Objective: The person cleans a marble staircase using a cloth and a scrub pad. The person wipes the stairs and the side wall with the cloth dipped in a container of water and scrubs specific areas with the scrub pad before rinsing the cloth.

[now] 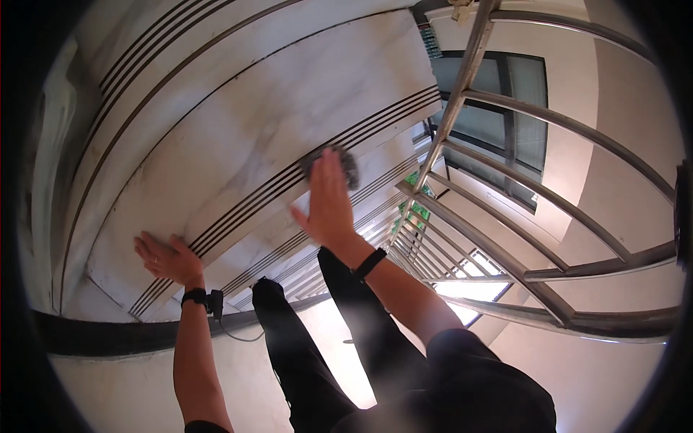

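Note:
Pale marble stair treads (pixel 339 72) with dark parallel grooves along their front edges lie before me. My right hand (pixel 330 198) presses a dark grey, mottled cloth (pixel 350 169) onto the grooved edge of one tread, fingers stretched over it. Some blur covers the cloth, and part of it is hidden beneath the fingers. Farther left on the same tread, my left hand (pixel 167 260) rests with its fingers apart and nothing in it, close to the grooves. A ring shows on one of its fingers, and a black watch-like band with a small box is on that wrist.
A metal railing (pixel 462 79) with several bars runs along the right side. Past it is a dark-framed window (pixel 498 108). Lower steps (pixel 289 252) descend toward my legs (pixel 289 339), and a dark skirting band (pixel 94 333) borders the left wall.

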{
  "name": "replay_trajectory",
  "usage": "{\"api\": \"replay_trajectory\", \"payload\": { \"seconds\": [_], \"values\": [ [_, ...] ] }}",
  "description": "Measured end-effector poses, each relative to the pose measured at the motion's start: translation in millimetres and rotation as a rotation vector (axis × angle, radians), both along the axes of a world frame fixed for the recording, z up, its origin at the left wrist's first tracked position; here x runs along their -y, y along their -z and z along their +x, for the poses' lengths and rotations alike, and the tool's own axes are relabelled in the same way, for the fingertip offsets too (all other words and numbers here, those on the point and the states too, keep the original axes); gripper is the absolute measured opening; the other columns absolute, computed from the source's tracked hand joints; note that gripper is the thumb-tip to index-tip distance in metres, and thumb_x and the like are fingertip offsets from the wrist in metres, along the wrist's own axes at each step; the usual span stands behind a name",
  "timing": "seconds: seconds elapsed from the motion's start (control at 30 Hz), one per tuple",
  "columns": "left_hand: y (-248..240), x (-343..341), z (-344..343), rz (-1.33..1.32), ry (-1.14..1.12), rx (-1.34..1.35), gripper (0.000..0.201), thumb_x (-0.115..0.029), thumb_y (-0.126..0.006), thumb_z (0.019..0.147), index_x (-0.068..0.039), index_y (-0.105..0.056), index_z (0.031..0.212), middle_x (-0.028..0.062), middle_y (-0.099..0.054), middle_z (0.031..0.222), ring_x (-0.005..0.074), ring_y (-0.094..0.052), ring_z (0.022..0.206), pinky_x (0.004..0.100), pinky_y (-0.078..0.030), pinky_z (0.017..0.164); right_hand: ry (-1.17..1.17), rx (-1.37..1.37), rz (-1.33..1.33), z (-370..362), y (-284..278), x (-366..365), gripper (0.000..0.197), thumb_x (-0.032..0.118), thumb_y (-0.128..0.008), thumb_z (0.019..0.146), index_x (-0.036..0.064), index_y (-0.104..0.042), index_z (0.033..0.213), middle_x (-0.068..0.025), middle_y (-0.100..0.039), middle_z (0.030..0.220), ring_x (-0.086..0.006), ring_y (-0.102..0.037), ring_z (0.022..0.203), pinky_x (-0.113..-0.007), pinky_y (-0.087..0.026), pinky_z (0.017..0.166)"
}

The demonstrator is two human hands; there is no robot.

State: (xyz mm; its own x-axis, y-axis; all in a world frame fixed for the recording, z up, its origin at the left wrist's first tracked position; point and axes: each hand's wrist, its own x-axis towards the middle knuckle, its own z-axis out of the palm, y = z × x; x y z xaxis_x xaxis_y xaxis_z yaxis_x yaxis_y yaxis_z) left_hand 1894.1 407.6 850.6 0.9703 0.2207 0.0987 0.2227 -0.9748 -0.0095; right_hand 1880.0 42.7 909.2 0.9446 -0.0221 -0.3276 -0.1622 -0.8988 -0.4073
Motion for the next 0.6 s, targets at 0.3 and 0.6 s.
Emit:
{"api": "replay_trajectory", "payload": {
  "seconds": [0.3,0.6],
  "values": [
    [-6.3,16.3,5.4,-0.017,-0.050,-0.002,0.071,-0.048,-0.046,0.103,-0.007,-0.035,0.159,0.0191,-0.029,0.168,0.0380,-0.024,0.155,0.0578,-0.023,0.118,-0.045,0.064,-0.309,8.4,4.5,95.1,0.099,0.036,-0.078,0.088,-0.0136,-0.025,0.155,-0.0317,-0.019,0.167,-0.0444,-0.018,0.156,-0.049,-0.019,0.127],
    [-9.3,15.9,4.5,-0.114,-0.036,0.015,0.074,-0.047,-0.050,0.101,-0.008,-0.031,0.160,0.0186,-0.026,0.168,0.0393,-0.020,0.156,0.0639,-0.019,0.119,-0.355,0.057,0.376,-48.5,-10.1,-107.5,0.083,0.031,-0.083,0.077,-0.0047,-0.048,0.144,-0.0219,-0.040,0.159,-0.0349,-0.037,0.149,-0.043,-0.036,0.120]
  ]
}}
